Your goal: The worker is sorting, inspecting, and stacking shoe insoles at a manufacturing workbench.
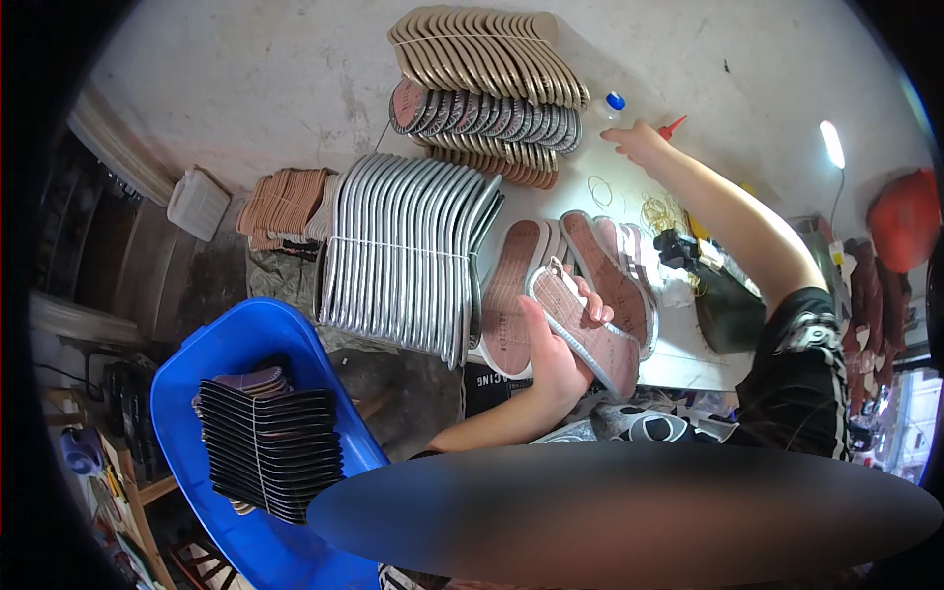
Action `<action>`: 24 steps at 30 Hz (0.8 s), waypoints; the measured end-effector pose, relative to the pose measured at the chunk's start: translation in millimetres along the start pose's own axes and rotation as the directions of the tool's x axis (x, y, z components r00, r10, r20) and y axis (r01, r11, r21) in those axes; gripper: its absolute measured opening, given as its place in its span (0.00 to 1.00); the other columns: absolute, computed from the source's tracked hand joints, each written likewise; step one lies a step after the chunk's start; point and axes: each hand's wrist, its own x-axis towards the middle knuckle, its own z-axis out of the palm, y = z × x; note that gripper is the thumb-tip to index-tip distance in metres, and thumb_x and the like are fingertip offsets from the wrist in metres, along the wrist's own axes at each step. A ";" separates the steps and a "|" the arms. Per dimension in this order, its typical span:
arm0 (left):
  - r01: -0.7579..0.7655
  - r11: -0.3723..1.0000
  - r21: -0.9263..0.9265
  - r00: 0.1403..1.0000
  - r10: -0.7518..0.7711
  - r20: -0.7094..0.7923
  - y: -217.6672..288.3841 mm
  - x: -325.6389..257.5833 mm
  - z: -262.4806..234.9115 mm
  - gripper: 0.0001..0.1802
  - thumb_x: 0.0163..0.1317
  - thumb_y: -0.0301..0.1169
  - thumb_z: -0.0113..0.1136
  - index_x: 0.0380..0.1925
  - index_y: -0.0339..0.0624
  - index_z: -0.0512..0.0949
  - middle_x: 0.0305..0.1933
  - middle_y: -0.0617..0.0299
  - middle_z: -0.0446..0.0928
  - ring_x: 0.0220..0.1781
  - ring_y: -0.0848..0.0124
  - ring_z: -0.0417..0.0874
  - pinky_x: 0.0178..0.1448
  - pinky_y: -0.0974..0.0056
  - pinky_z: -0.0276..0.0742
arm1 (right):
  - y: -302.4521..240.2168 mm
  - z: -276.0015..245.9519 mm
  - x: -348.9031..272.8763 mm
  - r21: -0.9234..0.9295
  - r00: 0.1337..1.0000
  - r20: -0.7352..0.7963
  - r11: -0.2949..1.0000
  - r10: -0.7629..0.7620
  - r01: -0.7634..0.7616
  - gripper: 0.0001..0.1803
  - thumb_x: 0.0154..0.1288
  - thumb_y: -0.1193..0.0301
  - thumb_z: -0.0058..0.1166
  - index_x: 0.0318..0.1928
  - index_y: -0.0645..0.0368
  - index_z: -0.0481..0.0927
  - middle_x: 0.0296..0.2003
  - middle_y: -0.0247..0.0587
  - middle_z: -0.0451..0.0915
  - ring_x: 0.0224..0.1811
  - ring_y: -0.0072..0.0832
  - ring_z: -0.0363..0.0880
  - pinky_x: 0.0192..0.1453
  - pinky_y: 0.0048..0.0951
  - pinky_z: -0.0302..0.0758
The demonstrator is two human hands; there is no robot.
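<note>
My left hand [562, 359] grips a pinkish-brown sandal sole [582, 329] with a silver edge, tilted over the table's front edge. Several similar soles lie overlapping just behind it, among them a left-hand one [511, 295] and a right-hand one [610, 275]. My right hand [637, 145] is stretched to the back of the table, fingers extended beside a small clear bottle [612, 108] with a blue cap. A red pointed nozzle [674, 127] shows right behind that hand; what it belongs to is hidden.
A tied stack of silver-edged soles [403, 261] stands left of my left hand. Beige soles [487, 54] are bundled at the back. Rubber bands [661, 211] lie near my right forearm, by a dark green container [728, 310]. A blue tub [295, 334] holds black soles [265, 447].
</note>
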 end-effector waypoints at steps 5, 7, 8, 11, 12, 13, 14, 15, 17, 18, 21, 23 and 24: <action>-0.016 0.998 0.057 0.999 0.018 -0.037 -10.5 -5.3 10.4 0.35 0.64 0.66 0.38 0.51 0.45 0.64 0.39 0.63 0.66 0.37 0.70 0.67 0.46 0.60 0.65 | -11.5 -27.1 -199.0 0.178 0.621 0.141 0.637 -0.771 0.750 0.37 0.57 0.85 0.40 0.69 0.59 0.54 0.59 0.43 0.73 0.59 0.34 0.73 0.66 0.38 0.62; 0.017 0.995 0.098 1.000 -0.018 0.015 -10.9 -5.4 13.1 0.37 0.64 0.68 0.31 0.50 0.45 0.64 0.37 0.63 0.65 0.40 0.70 0.67 0.50 0.63 0.65 | -5.4 -31.3 -256.1 -0.004 0.531 0.225 0.544 -0.817 0.839 0.40 0.51 0.86 0.37 0.69 0.58 0.54 0.54 0.40 0.79 0.66 0.30 0.66 0.72 0.46 0.40; 0.036 0.993 0.111 0.999 -0.038 0.017 -12.7 -7.2 18.5 0.37 0.64 0.68 0.31 0.50 0.45 0.64 0.37 0.63 0.65 0.40 0.70 0.67 0.50 0.63 0.65 | 5.2 -28.6 -268.4 -0.015 0.475 0.175 0.480 -0.863 0.877 0.39 0.50 0.86 0.38 0.68 0.59 0.54 0.54 0.38 0.79 0.67 0.31 0.65 0.71 0.50 0.40; 0.112 0.982 0.154 0.994 -0.111 -0.012 -21.7 -16.5 26.7 0.40 0.63 0.69 0.28 0.55 0.46 0.63 0.50 0.62 0.68 0.55 0.68 0.70 0.61 0.61 0.64 | 20.4 -27.3 -288.9 -0.075 0.414 0.019 0.411 -0.910 0.908 0.31 0.52 0.82 0.41 0.61 0.58 0.68 0.61 0.42 0.72 0.69 0.32 0.64 0.70 0.49 0.42; 0.125 0.978 0.170 0.992 -0.124 -0.015 -24.7 -18.2 26.0 0.40 0.63 0.69 0.28 0.55 0.46 0.63 0.50 0.62 0.68 0.55 0.68 0.70 0.61 0.61 0.64 | 25.4 -25.5 -292.7 -0.102 0.442 0.036 0.436 -0.896 0.894 0.30 0.52 0.82 0.41 0.59 0.59 0.70 0.63 0.42 0.70 0.70 0.31 0.62 0.70 0.49 0.42; 0.118 0.966 0.232 0.993 -0.122 0.001 -27.7 -19.2 25.6 0.41 0.64 0.68 0.29 0.62 0.47 0.58 0.61 0.59 0.60 0.65 0.65 0.61 0.68 0.57 0.57 | 30.6 -24.1 -295.2 -0.128 0.469 0.052 0.460 -0.882 0.879 0.29 0.52 0.81 0.42 0.58 0.59 0.71 0.64 0.42 0.68 0.71 0.31 0.60 0.70 0.50 0.41; 0.110 0.950 0.293 0.993 -0.121 0.019 -30.8 -19.8 25.1 0.43 0.64 0.68 0.29 0.68 0.48 0.52 0.72 0.57 0.52 0.74 0.61 0.53 0.74 0.53 0.50 | 36.6 -22.0 -295.4 -0.121 0.477 0.035 0.470 -0.878 0.874 0.29 0.52 0.81 0.42 0.58 0.59 0.71 0.64 0.42 0.68 0.71 0.31 0.60 0.70 0.50 0.41; 0.119 0.943 0.310 0.991 -0.131 0.017 -33.7 -21.4 23.9 0.43 0.64 0.68 0.29 0.68 0.48 0.52 0.72 0.57 0.52 0.74 0.61 0.53 0.74 0.53 0.50 | 42.4 -18.6 -295.6 -0.106 0.479 0.033 0.474 -0.877 0.874 0.29 0.52 0.81 0.42 0.58 0.60 0.71 0.63 0.42 0.69 0.71 0.31 0.59 0.70 0.50 0.41; 0.094 0.935 0.343 0.994 -0.109 0.024 -40.3 -23.4 19.6 0.44 0.64 0.68 0.29 0.70 0.49 0.50 0.74 0.56 0.50 0.76 0.59 0.49 0.75 0.51 0.48 | 49.1 -16.1 -298.5 -0.086 0.481 0.026 0.477 -0.877 0.875 0.31 0.53 0.80 0.43 0.61 0.62 0.67 0.59 0.41 0.73 0.72 0.31 0.57 0.70 0.51 0.41; 0.083 0.931 0.355 0.995 -0.099 0.027 -44.0 -23.6 17.4 0.44 0.64 0.68 0.29 0.71 0.49 0.49 0.75 0.56 0.48 0.76 0.57 0.48 0.76 0.50 0.47 | 52.7 -16.5 -300.8 -0.081 0.486 0.012 0.484 -0.874 0.871 0.31 0.53 0.80 0.43 0.61 0.62 0.67 0.59 0.41 0.73 0.72 0.31 0.57 0.70 0.51 0.41; 0.103 0.914 0.393 0.988 -0.141 0.068 -49.7 -24.5 13.3 0.43 0.65 0.67 0.29 0.71 0.51 0.49 0.75 0.56 0.48 0.76 0.58 0.48 0.76 0.50 0.46 | 62.7 -16.4 -306.0 -0.118 0.536 -0.012 0.533 -0.844 0.838 0.33 0.53 0.79 0.43 0.63 0.63 0.62 0.57 0.40 0.75 0.72 0.30 0.56 0.70 0.51 0.42; 0.118 0.904 0.411 0.984 -0.162 0.074 -54.6 -25.8 12.0 0.43 0.65 0.67 0.29 0.71 0.52 0.49 0.75 0.57 0.48 0.76 0.58 0.48 0.76 0.50 0.46 | 69.4 -15.5 -307.2 -0.062 0.530 -0.065 0.534 -0.845 0.843 0.36 0.50 0.81 0.42 0.65 0.63 0.60 0.57 0.43 0.76 0.70 0.36 0.61 0.69 0.49 0.41; 0.113 0.897 0.427 0.987 -0.150 0.056 -56.4 -26.6 11.1 0.43 0.65 0.67 0.29 0.71 0.52 0.48 0.75 0.57 0.48 0.76 0.58 0.48 0.76 0.50 0.47 | 71.8 -13.1 -306.7 -0.054 0.530 -0.075 0.534 -0.844 0.843 0.36 0.50 0.81 0.42 0.65 0.63 0.60 0.57 0.43 0.76 0.70 0.36 0.61 0.69 0.49 0.41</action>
